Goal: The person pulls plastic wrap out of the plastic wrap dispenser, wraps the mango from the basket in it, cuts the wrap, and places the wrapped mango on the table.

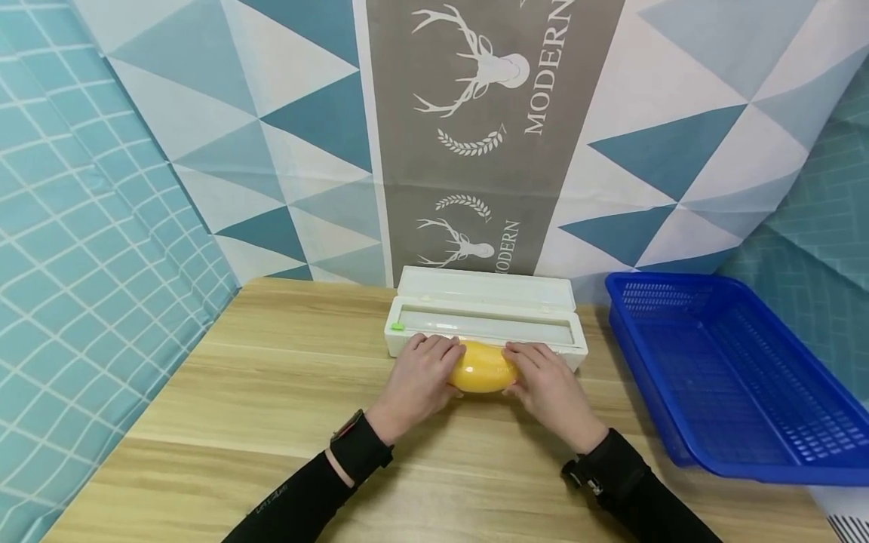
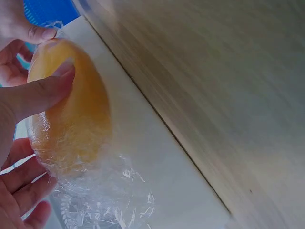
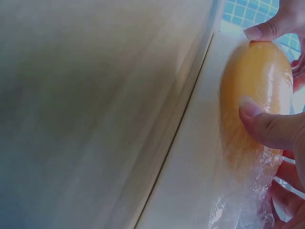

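Observation:
A yellow, mango-shaped fruit (image 1: pixel 483 368) is held between both hands, close in front of a white cling film dispenser (image 1: pixel 580 351). My left hand (image 1: pixel 417 381) grips its left end, thumb on the near side and fingers on the far side. On the right end, my right hand (image 1: pixel 553 388) holds it the same way. Clear cling film (image 2: pixel 109 195) covers the fruit, with loose, crumpled film trailing past its end in the left wrist view. Behind, the dispenser's lid (image 1: pixel 485 286) stands raised, showing a pale roll (image 1: pixel 489 326) inside.
At the right sits a blue plastic basket (image 1: pixel 652 385) with perforated walls. The wood-grain table (image 1: pixel 285 362) meets a patterned cloth backdrop (image 1: pixel 312 136) behind the dispenser. A small green piece (image 1: pixel 397 326) is at the dispenser's left end.

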Available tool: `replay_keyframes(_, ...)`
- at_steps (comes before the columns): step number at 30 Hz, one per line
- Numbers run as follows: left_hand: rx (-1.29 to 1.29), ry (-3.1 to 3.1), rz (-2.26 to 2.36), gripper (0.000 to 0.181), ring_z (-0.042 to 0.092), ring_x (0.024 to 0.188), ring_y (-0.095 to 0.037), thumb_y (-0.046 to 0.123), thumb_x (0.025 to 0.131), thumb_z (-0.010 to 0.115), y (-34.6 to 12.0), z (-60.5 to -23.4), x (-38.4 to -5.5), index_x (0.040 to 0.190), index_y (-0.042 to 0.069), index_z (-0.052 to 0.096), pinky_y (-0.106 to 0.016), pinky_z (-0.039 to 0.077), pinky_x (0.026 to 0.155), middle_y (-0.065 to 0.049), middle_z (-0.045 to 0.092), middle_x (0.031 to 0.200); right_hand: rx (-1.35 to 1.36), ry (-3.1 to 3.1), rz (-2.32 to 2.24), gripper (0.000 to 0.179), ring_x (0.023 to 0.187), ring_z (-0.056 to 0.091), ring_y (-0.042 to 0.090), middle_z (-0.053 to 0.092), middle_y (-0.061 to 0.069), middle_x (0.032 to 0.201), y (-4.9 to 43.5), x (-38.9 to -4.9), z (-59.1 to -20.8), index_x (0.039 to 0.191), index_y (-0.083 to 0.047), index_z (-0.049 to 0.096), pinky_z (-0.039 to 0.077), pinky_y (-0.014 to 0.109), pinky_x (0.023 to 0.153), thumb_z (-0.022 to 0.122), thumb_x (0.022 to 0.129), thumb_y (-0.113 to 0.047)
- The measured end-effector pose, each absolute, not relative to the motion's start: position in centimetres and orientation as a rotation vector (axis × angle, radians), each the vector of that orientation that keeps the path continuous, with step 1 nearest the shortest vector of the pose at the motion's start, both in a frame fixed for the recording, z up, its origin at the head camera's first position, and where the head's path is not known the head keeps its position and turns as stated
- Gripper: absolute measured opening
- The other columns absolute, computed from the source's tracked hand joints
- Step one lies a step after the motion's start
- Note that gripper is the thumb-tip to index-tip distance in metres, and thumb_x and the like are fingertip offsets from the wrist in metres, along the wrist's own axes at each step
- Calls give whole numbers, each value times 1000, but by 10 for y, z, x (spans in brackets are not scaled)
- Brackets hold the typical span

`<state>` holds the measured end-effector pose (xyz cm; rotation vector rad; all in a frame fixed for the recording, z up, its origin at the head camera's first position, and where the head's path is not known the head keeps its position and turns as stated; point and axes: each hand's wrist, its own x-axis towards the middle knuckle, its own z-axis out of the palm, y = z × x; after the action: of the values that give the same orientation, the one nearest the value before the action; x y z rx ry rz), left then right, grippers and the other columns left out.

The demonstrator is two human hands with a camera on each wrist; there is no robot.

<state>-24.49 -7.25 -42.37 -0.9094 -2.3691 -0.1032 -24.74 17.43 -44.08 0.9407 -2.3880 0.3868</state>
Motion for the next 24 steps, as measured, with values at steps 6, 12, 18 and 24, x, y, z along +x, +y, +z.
replay_keyframes(6, -903, -2405, -222, 70, 54, 89, -16, 51, 53, 82, -74, -425, -248, 106, 12, 59, -30, 43, 75, 0, 60, 98, 948, -2388, 373, 68, 109, 46, 24, 49, 9, 119, 172, -246, -443, 123, -6, 56, 38, 38, 94, 82, 64, -27)
replay_keyframes(12, -923, -2444, -252, 70, 55, 86, -15, 56, 55, 79, -77, -427, -249, 106, 12, 60, -30, 42, 77, 1, 60, 94, 948, -2361, 303, 67, 111, 43, 26, 53, 6, 114, 168, -242, -442, 118, -10, 57, 35, 42, 87, 83, 60, -32)
replay_keyframes(18, -916, -2481, -289, 72, 55, 90, -14, 60, 57, 76, -79, -429, -251, 109, 12, 61, -32, 42, 82, 1, 61, 97, 946, -2392, 227, 67, 106, 43, 25, 52, 5, 114, 165, -242, -439, 112, -15, 54, 35, 41, 78, 83, 57, -38)
replay_keyframes(24, -939, -2484, -261, 72, 53, 82, -13, 61, 64, 71, -81, -434, -254, 113, 10, 58, -27, 44, 71, -1, 57, 105, 953, -2385, 236, 62, 103, 46, 21, 56, 3, 111, 165, -248, -439, 111, -12, 57, 37, 38, 79, 81, 61, -41)
